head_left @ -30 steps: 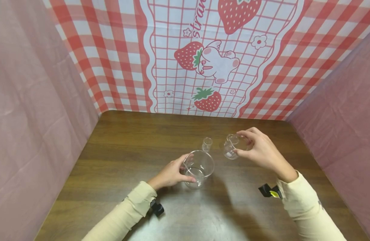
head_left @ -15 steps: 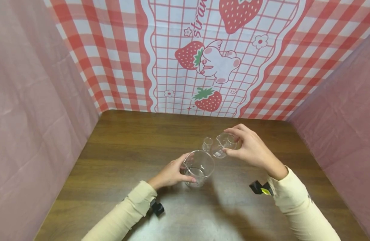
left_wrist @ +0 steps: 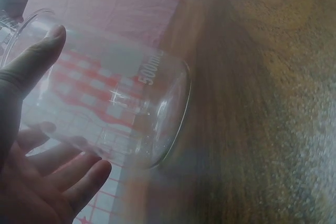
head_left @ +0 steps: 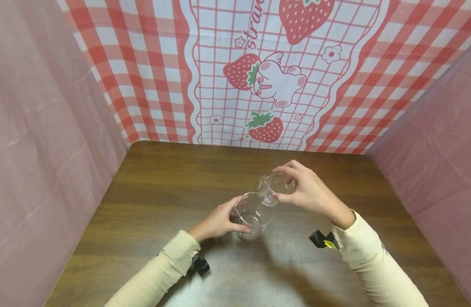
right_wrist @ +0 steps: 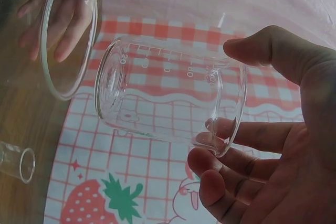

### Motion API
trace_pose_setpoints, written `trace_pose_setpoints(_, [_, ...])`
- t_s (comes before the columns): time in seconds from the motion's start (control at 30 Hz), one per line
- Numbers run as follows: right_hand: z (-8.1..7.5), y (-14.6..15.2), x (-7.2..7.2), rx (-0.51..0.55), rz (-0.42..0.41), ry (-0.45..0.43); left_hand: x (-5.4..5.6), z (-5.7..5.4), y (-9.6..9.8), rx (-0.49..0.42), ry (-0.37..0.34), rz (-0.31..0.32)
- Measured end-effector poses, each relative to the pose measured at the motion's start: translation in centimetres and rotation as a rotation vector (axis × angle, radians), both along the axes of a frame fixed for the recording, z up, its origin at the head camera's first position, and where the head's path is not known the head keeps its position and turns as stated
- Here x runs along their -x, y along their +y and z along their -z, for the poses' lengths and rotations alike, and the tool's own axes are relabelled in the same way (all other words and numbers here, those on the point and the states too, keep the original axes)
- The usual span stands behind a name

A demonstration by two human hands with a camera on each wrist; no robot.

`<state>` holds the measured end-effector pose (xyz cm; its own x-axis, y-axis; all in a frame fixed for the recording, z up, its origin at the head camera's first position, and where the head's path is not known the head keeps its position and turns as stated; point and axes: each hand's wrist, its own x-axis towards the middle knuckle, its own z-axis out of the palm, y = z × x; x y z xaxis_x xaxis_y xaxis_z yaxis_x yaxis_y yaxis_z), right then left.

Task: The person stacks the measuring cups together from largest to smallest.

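A large clear glass beaker marked 500 stands on the table, and my left hand grips it round its left side. In the left wrist view, the thumb lies along the glass near the rim. My right hand pinches a smaller glass beaker by its rim end, thumb on one side and fingers on the other. Its base is by the large beaker's far right rim; whether they touch I cannot tell. A tiny beaker stands behind, mostly hidden in the head view.
The brown wooden table ends at a red checked strawberry cloth at the back. Pink cloths hang on the left and right sides. A dark camera mount sits at the left wrist.
My right hand has carried the smaller beaker leftward, from right of the tiny beaker to the large beaker's rim. The left hand and large beaker have stayed in place.
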<state>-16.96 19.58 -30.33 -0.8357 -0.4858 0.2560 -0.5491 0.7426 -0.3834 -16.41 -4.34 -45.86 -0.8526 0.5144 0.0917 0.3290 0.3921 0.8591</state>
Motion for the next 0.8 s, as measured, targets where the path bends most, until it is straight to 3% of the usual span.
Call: trace_pose_setpoints(0.8, [0.6,-1.6,-0.2,-0.025,-0.064,-0.044,0.0,-0.3,0.0,0.022,-0.008,-0.003])
